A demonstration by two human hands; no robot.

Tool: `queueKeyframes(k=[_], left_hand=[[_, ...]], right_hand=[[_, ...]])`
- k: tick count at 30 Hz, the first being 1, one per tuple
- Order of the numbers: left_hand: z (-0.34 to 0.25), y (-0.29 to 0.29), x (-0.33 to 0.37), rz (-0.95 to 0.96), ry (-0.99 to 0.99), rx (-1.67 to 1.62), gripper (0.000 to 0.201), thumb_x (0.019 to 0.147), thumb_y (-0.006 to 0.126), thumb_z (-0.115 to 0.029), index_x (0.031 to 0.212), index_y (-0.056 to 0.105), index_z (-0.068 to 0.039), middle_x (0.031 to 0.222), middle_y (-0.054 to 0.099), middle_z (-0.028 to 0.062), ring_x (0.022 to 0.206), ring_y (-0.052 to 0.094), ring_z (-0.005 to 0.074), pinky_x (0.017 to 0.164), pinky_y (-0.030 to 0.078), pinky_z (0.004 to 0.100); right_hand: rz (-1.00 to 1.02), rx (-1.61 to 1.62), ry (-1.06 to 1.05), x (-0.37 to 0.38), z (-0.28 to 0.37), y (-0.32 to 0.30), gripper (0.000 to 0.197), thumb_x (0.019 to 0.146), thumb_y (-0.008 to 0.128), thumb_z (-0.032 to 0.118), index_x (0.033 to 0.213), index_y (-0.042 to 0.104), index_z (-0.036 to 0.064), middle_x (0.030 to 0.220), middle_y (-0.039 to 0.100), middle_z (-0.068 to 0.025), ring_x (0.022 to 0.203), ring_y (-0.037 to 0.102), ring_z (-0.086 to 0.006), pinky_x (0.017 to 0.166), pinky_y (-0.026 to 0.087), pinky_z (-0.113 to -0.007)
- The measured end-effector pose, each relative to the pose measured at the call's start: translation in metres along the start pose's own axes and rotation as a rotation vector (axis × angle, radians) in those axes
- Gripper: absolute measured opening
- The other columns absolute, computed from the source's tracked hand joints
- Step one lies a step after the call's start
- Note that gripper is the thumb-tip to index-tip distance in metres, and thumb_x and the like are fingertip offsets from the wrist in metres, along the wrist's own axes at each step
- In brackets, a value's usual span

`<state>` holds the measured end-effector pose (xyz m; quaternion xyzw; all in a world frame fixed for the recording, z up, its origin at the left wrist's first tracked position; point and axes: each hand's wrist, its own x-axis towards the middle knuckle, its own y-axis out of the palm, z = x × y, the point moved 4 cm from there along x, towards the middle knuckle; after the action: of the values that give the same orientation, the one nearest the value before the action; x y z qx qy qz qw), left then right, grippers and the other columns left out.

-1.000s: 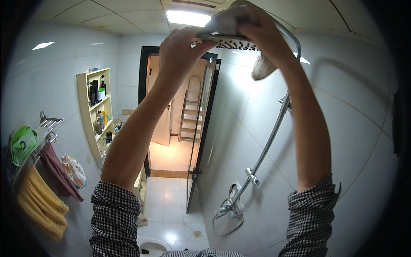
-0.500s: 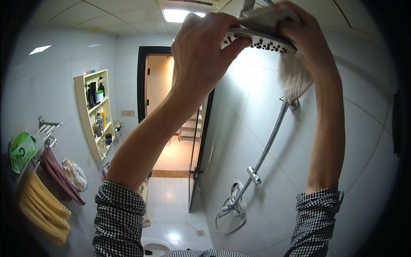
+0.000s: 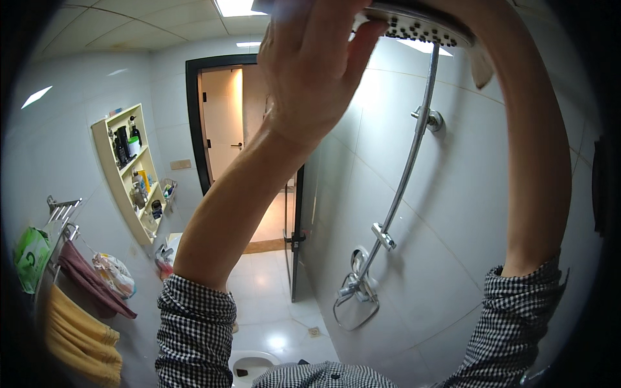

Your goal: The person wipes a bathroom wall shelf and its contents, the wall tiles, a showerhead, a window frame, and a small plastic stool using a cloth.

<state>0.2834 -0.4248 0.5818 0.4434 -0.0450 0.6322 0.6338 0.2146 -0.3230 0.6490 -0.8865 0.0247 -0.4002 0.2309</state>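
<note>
Right hand out of frame, cloth [image 3: 479,68] mostly hidden

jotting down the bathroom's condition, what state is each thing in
shower head: nozzles down, no water visible, left hand gripping it
cloth: hanging, mostly hidden
glass door: open
ceiling light: on
yellow towel: hanging
purple towel: hanging
wall shelf: open-fronted, holding bottles
toilet: uncovered, partly hidden
</note>
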Motion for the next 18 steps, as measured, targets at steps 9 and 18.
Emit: queueKeyframes(k=[9,18], left_hand=[[0.037,0.015,-0.041,0.425,-0.750,-0.468,0.076,0.075,0.066,-0.053,0.129,0.041,-0.006,0.127,0.047,0.0149,0.115,0.048,0.0272,0.090,0.045,0.0386],[-0.039,0.062,0.005,0.196,-0.751,-0.609,0.043,0.080,0.069,-0.031,0.107,0.052,-0.002,0.102,0.057,0.0062,0.086,0.059,0.0177,0.067,0.047,0.0284]], right_hand=[[-0.116,0.449,0.529,-0.041,-0.049,-0.061,0.031,0.069,0.063,0.004,0.100,0.060,0.0043,0.090,0.063,-0.0074,0.079,0.062,-0.0162,0.077,0.048,-0.026],[0.319,0.048,0.352,-0.013,-0.012,-0.048,0.010,0.077,0.058,0.009,0.086,0.058,0.0042,0.076,0.060,-0.0054,0.073,0.058,-0.0140,0.068,0.045,-0.027]])
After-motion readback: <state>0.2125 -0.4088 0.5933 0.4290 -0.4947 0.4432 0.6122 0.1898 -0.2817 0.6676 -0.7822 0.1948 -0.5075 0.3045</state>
